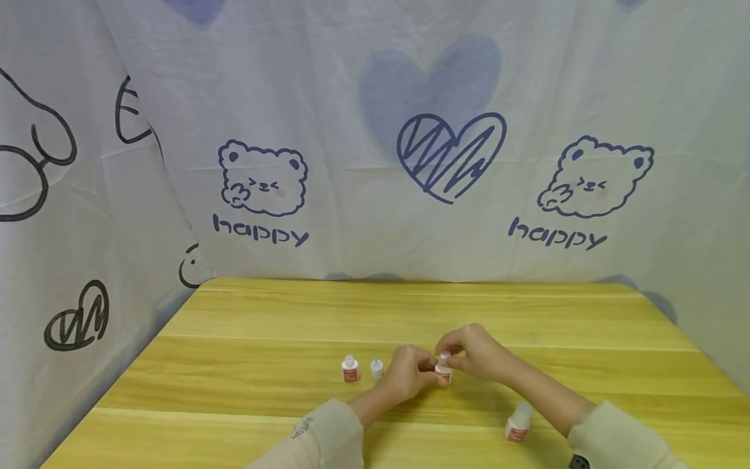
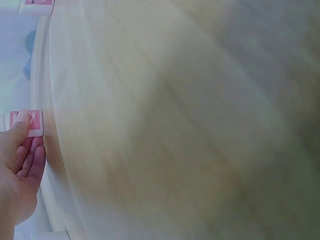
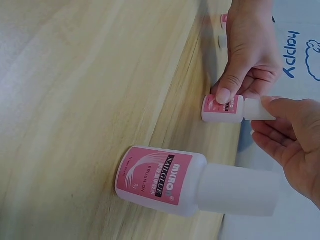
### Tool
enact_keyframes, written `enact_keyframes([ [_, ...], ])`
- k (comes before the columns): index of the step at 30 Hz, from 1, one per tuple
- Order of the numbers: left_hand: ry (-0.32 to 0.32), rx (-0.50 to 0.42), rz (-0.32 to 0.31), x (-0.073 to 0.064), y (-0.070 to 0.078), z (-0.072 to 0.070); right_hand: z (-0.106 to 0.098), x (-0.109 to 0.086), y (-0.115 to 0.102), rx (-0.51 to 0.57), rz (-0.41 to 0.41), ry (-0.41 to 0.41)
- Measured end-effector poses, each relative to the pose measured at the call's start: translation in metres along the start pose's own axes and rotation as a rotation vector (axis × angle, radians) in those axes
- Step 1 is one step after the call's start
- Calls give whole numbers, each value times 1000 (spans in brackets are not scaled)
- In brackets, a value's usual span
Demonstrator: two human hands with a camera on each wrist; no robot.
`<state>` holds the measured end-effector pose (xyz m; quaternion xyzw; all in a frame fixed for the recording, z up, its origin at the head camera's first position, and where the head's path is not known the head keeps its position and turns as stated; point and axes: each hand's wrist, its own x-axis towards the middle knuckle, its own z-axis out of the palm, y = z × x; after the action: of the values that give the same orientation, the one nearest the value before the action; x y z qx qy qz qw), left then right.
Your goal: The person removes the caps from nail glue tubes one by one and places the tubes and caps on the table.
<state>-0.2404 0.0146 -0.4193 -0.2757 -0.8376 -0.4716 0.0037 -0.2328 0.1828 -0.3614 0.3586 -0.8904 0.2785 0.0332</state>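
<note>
A small white nail glue bottle (image 1: 443, 374) with a pink label is held between both hands near the middle of the table. My left hand (image 1: 407, 372) grips its body, the thumb lying across the label in the right wrist view. With thumb and fingers, my right hand (image 3: 295, 137) pinches the bottle's white cap (image 3: 253, 109). The held bottle stands upright, its base close to the tabletop. In the left wrist view, the left hand (image 2: 20, 175) and the bottle's pink label (image 2: 35, 120) show at the left edge.
Nearer to me on the right stands another capped nail glue bottle (image 1: 518, 423), large in the right wrist view. Left of my hands are a third bottle (image 1: 350, 371) and a small white cap-like piece (image 1: 377, 370). A printed cloth (image 1: 351, 215) hangs behind the wooden table (image 1: 263, 312).
</note>
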Motion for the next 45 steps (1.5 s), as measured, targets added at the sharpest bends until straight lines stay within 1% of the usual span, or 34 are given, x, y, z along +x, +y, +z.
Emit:
enact_keyframes([
  [4,0,-2,6,1,-2,1,0,0,0,16,-8,-12],
  [8,4,-2,13,1,-3,1,1,0,-1,33,16,2],
  [15,19,-9,14,0,-3,2,4,-3,-4,19,106,104],
  [19,36,-29,16,-1,-2,3,4,-4,-4,12,128,138],
  [27,35,-36,9,-2,-2,2,5,-3,-6,10,119,128],
  [31,26,-36,-5,-1,-2,3,3,-3,-7,6,115,112],
  [39,8,-39,-21,0,-1,3,1,-3,-7,-9,85,81],
  [45,13,-39,-19,-1,0,3,0,-3,-7,-2,69,59],
])
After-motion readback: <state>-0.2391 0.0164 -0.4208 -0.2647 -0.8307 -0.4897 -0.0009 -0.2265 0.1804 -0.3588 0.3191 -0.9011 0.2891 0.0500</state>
